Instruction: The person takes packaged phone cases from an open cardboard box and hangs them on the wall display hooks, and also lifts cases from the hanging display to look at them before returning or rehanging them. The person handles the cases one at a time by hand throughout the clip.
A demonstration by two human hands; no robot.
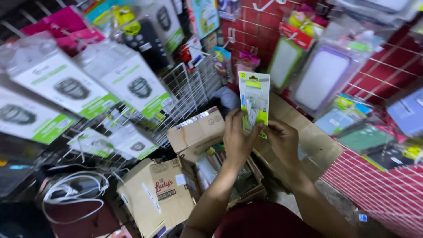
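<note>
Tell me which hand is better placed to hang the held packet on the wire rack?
Probably the left hand. It grips the lower left side of the green and white packet, and the white wire rack stands on that side. The right hand holds only the packet's bottom right corner, farther from the rack.

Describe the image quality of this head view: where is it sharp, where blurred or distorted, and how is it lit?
Head view: sharpest at the centre, on the green-and-white packet held by the left hand and right hand; hanging packages at the edges are motion-smeared and bent by the wide-angle lens; glare whitens their plastic; the bottom left corner falls into dark shadow.
</note>
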